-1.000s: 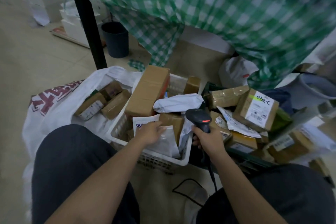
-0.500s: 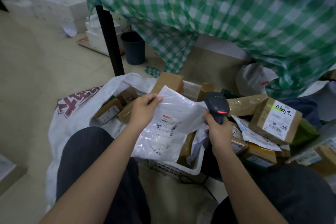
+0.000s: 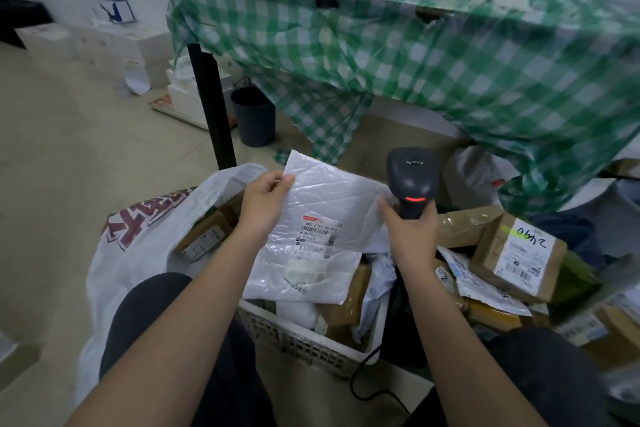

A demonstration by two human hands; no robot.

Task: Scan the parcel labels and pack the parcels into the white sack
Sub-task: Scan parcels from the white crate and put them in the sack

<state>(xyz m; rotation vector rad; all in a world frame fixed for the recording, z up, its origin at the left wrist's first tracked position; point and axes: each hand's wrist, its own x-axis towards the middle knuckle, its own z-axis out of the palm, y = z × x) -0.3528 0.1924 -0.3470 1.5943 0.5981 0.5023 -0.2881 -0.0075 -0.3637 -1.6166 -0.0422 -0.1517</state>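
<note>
My left hand is raised over the basket, thumb and curled fingers pinching the upper left edge of a white plastic parcel so that it hangs flat with its label facing me. My right hand is wrapped around the handle of the scanner, all fingers closed on it; the head of the scanner stands upright just beside the parcel's right edge, a red light glowing on its near face. Whether my right fingertips also touch the parcel's edge I cannot tell.

The parcel's lower edge hangs over the brown boxes in the basket. To the left, the white sack lies open on the floor, its mouth just beside the basket, with a few brown boxes already inside. Open floor lies further left. To the right, a heap of parcels is crowded close, topped by a tilted cardboard box with handwriting on its label. Ahead, a table under a green checked cloth overhangs the heap; a black table leg and a dark bucket stand behind the sack.

The label's print is too small to read. The scanner's cord passes behind my right forearm. My knees hide the near sides of the sack and basket.
</note>
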